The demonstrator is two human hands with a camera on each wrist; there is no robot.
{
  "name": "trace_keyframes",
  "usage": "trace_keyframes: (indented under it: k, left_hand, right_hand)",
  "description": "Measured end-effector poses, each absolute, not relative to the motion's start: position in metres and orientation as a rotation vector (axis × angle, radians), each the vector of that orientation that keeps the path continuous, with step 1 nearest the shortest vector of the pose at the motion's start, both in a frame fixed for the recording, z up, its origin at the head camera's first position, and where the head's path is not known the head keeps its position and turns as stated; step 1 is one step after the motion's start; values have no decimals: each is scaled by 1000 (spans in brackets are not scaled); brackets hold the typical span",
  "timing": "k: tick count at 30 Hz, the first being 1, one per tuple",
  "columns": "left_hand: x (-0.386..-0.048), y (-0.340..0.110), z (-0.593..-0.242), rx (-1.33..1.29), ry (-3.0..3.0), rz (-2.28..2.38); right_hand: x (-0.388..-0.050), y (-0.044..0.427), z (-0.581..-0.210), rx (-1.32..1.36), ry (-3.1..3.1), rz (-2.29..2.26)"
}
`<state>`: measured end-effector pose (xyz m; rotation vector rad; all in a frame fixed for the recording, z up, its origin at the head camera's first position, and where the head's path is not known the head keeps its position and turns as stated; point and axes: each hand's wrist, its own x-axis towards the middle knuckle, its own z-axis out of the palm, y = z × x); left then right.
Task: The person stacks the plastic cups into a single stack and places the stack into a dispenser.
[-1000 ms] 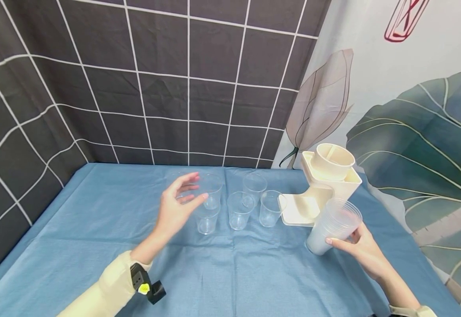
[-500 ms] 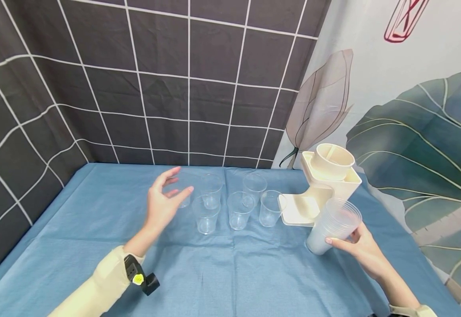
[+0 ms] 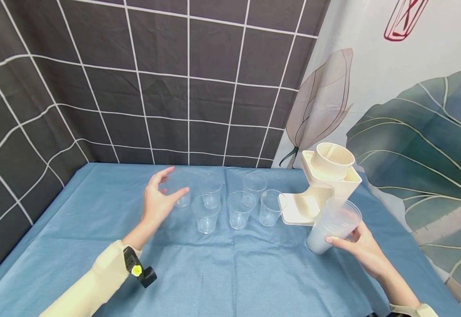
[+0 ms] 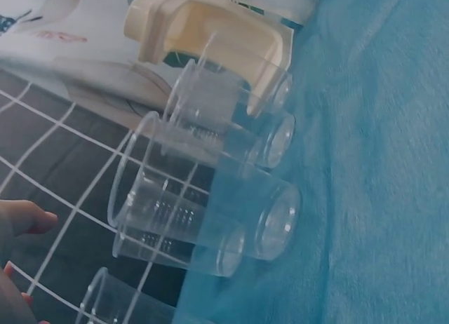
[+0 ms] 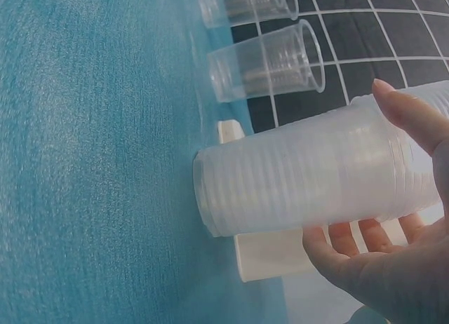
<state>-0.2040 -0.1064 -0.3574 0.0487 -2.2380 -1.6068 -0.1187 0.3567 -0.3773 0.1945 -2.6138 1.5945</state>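
Observation:
Several clear plastic cups stand upright on the table. My left hand point(image 3: 159, 200) is at the left end of the group, thumb and fingers spread apart beside the back-left cup point(image 3: 182, 200). In the left wrist view a gap shows between the thumb point(image 4: 31, 217) and that cup point(image 4: 119, 303); whether the other fingers touch it cannot be made out. My right hand point(image 3: 366, 248) grips a tall stack of nested translucent cups point(image 3: 331, 231), tilted, its base low over or on the cloth. The right wrist view shows the thumb and fingers around the stack point(image 5: 302, 173).
A cream-coloured stand point(image 3: 299, 209) with a round holder point(image 3: 335, 160) on top stands behind the stack, at the right. Other clear cups point(image 3: 240, 215) stand close together in the middle. Blue cloth point(image 3: 222, 273) covers the table, with a dark gridded curtain point(image 3: 214, 101) behind.
My left hand has moved left, from in front of the middle-left cups to the back-left cup, its fingers still spread. The right hand and the stack have stayed in place.

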Motion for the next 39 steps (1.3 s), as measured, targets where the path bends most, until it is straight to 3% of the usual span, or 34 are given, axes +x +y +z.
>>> trace_keyframes:
  k: [16, 39]
  left_hand:
    - [-222, -122, -368, 179, -2419, -1616]
    - [-238, -129, -379, 109, -2517, -1851]
  right_hand:
    - [-119, 358, -378, 204, -2608, 1610]
    - [-118, 357, -378, 197, -2609, 1597]
